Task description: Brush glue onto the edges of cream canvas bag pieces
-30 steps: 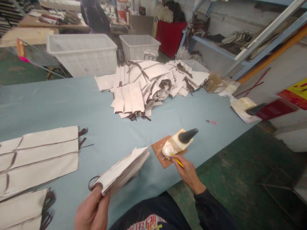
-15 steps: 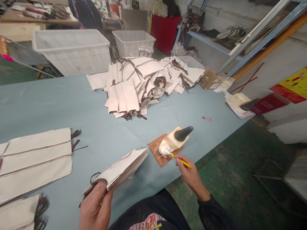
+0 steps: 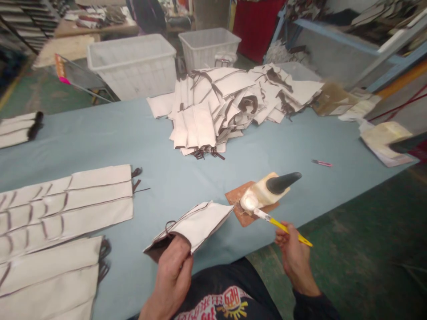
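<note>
Your left hand (image 3: 175, 266) gripped a cream pouch (image 3: 208, 222) at its dark-lined mouth, fingers partly hidden inside, apparently keeping the opening spread; the pouch tilted over the near side of the worktop (image 3: 280, 142), its far corner pointing right. Your right hand (image 3: 295, 253), near right, grasped a yellow-handled brush (image 3: 283, 227) by its handle, likely keeping the fingers clear of its white-coated tip, which was at a cream container (image 3: 263, 189). A brown board (image 3: 246, 218) lay under that container, presumably shielding the worktop. Other cream pouches lay in rows (image 3: 100, 195) at left and a heap (image 3: 196, 122) beyond.
</note>
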A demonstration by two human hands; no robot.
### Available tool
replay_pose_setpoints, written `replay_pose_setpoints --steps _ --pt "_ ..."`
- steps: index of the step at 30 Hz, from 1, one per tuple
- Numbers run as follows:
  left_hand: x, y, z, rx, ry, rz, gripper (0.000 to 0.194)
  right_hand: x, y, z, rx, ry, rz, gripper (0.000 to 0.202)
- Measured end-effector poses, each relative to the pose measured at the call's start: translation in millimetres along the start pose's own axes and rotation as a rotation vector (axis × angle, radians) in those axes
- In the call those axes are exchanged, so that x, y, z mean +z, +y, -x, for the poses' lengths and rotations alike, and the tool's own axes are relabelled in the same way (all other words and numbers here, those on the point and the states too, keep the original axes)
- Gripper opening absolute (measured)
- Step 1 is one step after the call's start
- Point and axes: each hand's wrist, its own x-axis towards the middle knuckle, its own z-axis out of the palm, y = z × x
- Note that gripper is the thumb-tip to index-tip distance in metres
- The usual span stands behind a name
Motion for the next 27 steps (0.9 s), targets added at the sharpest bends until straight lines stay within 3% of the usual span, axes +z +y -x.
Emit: replay_pose_setpoints --steps 2,6,11,16,25,27 --pt "1.6 -2 4 0.02 -0.009 0.012 0.038 9 -24 16 0.003 -0.083 -0.031 0.052" --pt "5.7 -6 14 0.038 -0.028 0.054 0.055 39 -70 59 0.036 -0.373 -0.044 0.044" --pt "9.2 -8 27 0.021 0.015 0.059 0.049 71 -89 104 0.016 -0.621 0.109 0.05" --pt "12.0 -5 35 -0.005 0.014 -0.05 0.031 81 -81 117 -0.093 -0.682 0.257 0.059" --pt "33.5 -2 33 0.003 0.026 -0.184 0.032 68 -79 119 -0.234 -0.732 0.431 0.061" --pt "36.6 -2 31 0.012 0.026 -0.195 0.032 67 -80 118 -0.243 -0.69 0.43 0.06"
